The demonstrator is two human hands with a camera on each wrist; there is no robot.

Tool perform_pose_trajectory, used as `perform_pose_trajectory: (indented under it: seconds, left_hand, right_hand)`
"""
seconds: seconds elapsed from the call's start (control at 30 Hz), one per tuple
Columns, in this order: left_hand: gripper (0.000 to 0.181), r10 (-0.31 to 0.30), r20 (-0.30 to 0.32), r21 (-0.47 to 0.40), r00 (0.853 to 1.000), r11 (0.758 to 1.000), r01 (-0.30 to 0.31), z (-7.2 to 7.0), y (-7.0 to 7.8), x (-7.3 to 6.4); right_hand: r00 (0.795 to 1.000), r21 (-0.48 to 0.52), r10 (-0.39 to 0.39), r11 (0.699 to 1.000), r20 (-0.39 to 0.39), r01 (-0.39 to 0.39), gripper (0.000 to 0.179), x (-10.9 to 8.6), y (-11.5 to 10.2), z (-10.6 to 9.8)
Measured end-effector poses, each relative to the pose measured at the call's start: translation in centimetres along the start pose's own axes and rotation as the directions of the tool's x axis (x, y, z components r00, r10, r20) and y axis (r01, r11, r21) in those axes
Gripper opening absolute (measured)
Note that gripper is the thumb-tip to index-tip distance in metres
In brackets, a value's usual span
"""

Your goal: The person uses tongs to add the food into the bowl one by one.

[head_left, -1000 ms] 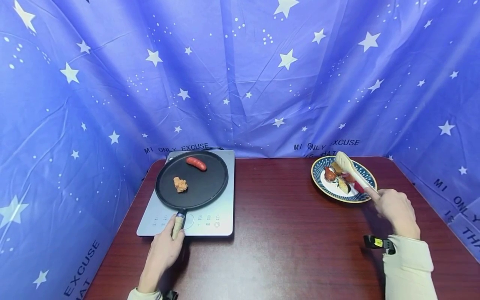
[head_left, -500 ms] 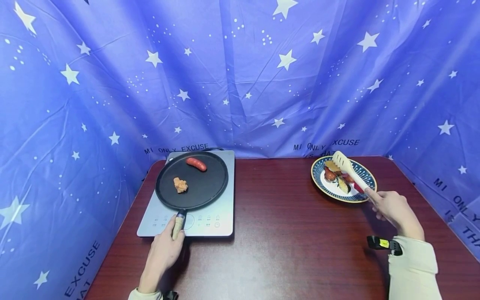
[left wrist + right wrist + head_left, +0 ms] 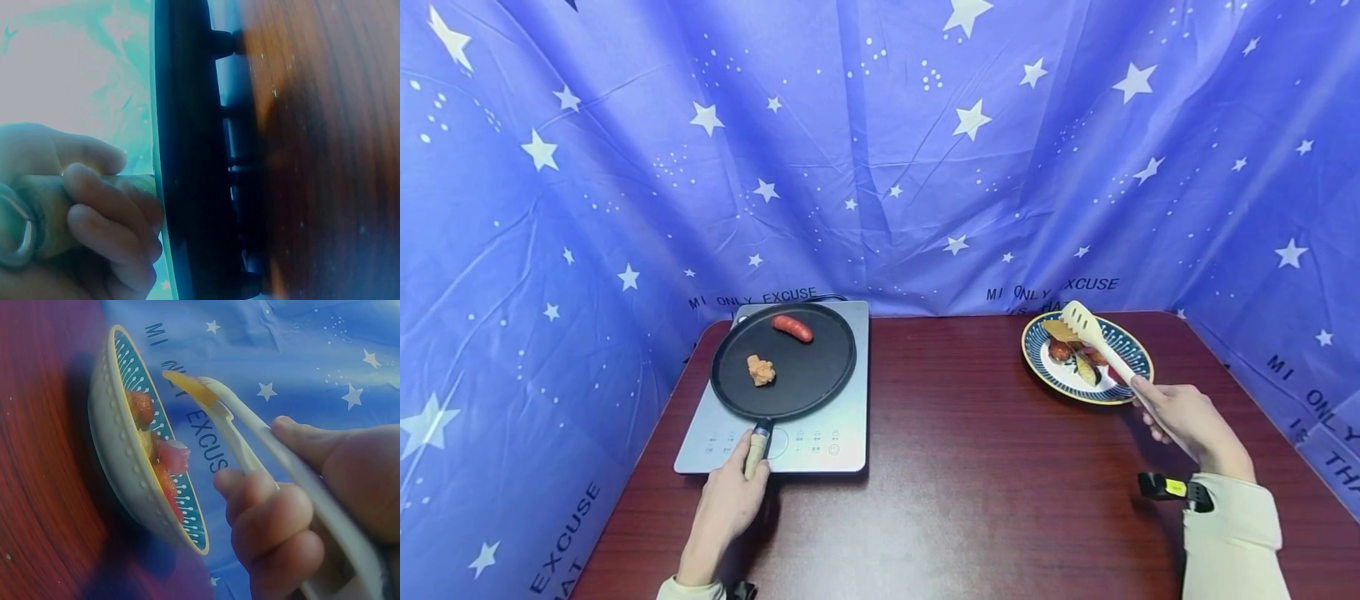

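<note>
Near the far right corner of the desk (image 3: 940,400), the right hand (image 3: 1191,421) holds white tongs (image 3: 1108,357) in a closed grip — these pinch a yellow-brown slice (image 3: 190,387) above the patterned plate (image 3: 1036,357) of food pieces (image 3: 1061,350). Toward the left edge, the left hand (image 3: 730,492) grips a handle (image 3: 757,454); its pan (image 3: 805,371) rests on the cooktop (image 3: 848,454), bearing a sausage (image 3: 792,328) and fried chunk (image 3: 761,370).

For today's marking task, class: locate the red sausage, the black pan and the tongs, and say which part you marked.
Red sausage (image 3: 792,328): head view, middle of its body.
Black pan (image 3: 808,371): head view, bare cooking surface.
Tongs (image 3: 250,417): right wrist view, upper arm near the tip.
</note>
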State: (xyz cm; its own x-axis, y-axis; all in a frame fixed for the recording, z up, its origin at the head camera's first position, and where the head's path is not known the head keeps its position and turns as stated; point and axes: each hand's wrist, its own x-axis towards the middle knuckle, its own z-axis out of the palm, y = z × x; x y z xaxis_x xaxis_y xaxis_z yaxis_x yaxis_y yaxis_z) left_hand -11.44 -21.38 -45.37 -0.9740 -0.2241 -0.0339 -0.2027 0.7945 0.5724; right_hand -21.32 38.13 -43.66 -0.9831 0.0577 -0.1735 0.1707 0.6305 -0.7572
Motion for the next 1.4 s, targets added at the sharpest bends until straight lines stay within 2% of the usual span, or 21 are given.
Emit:
perform_pose_trajectory:
  seconds: [0.3, 0.6, 1.03, 1.4]
  left_hand:
    - [0.058, -0.005, -0.007, -0.001, 1.000, 1.000, 0.005, 0.1, 0.0, 0.0]
    - [0.058, 0.005, 0.003, 0.003, 1.000, 1.000, -0.005, 0.1, 0.3, 0.0]
    - [0.058, -0.011, -0.005, 0.000, 1.000, 1.000, 0.011, 0.2, -0.1, 0.0]
    - [0.057, 0.005, -0.006, -0.003, 1.000, 1.000, -0.005, 0.0, 0.1, 0.0]
  right_hand:
    - [0.999, 0.046, -0.006, 0.999, 0.045, 0.004, 0.068, -0.2, 0.1, -0.3]
    - [0.993, 0.175, 0.000, 0.984, 0.122, -0.021, 0.061, -0.7, 0.6, -0.2]
    - [0.993, 0.185, -0.012, 0.983, 0.121, -0.011, 0.054, -1.1, 0.3, 0.1]
    - [0.990, 0.233, -0.049, 0.972, 0.135, 0.017, 0.052, -1.1, -1.7, 1.5]
